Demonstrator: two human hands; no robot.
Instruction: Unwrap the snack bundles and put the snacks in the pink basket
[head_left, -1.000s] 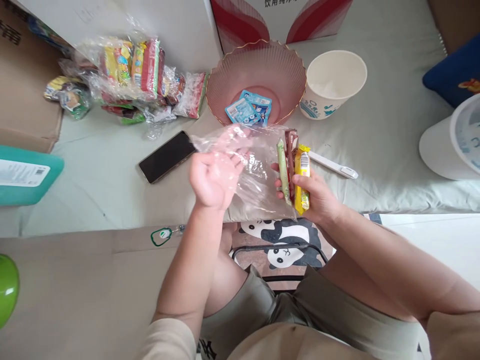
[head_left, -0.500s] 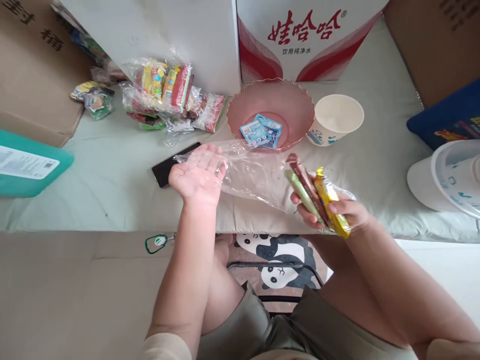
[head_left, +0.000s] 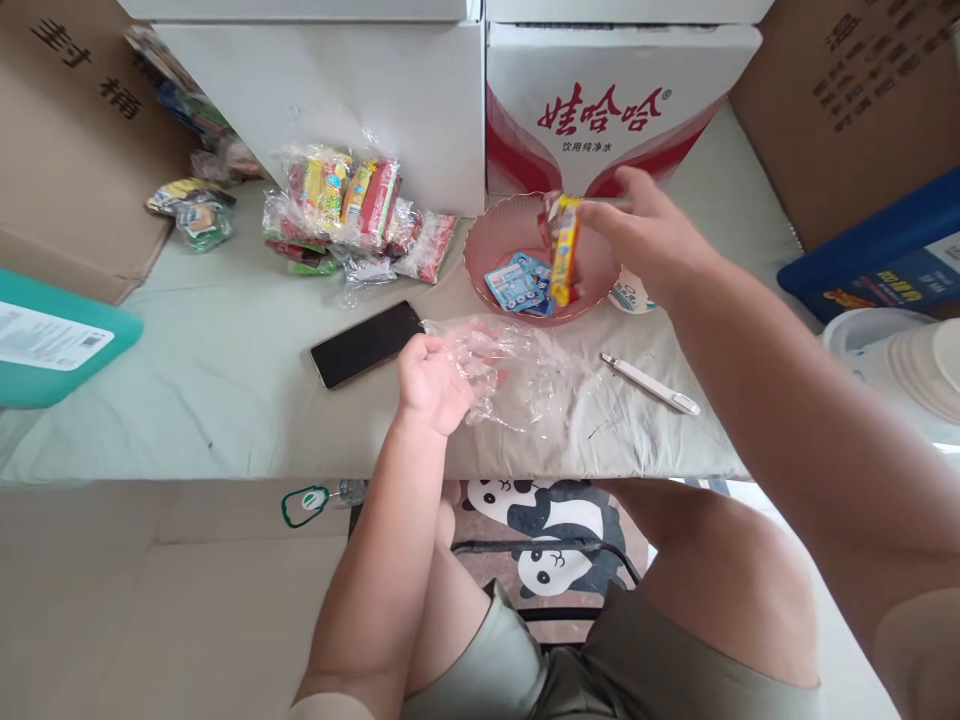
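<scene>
Above the pink scalloped bowl (head_left: 487, 240), my right hand (head_left: 637, 225) is closed on a few wrapped snack sticks; a yellow-wrapped snack stick (head_left: 565, 250) shows in front with a dark red one beside it. Blue packets (head_left: 516, 285) lie inside the bowl. My left hand (head_left: 435, 385) holds a crumpled clear plastic bag (head_left: 517, 385) in front of the bowl, its fingers partly seen through the film. Close to that hand lies a black phone (head_left: 367, 343). A white utility knife (head_left: 651, 384) rests right of the bag.
Several wrapped snacks (head_left: 349, 205) are piled left of the bowl. A paper cup (head_left: 631, 295) stands behind my right forearm. White boxes (head_left: 322, 110) line the back, a teal container (head_left: 64, 340) is at left, and a white bucket (head_left: 862, 350) at right. The cloth-covered surface ends near my knees.
My right hand has carried the snack sticks forward and left over the bowl, uncovering the utility knife. My left hand has moved right from its palm-up pose and gathered the plastic bag.
</scene>
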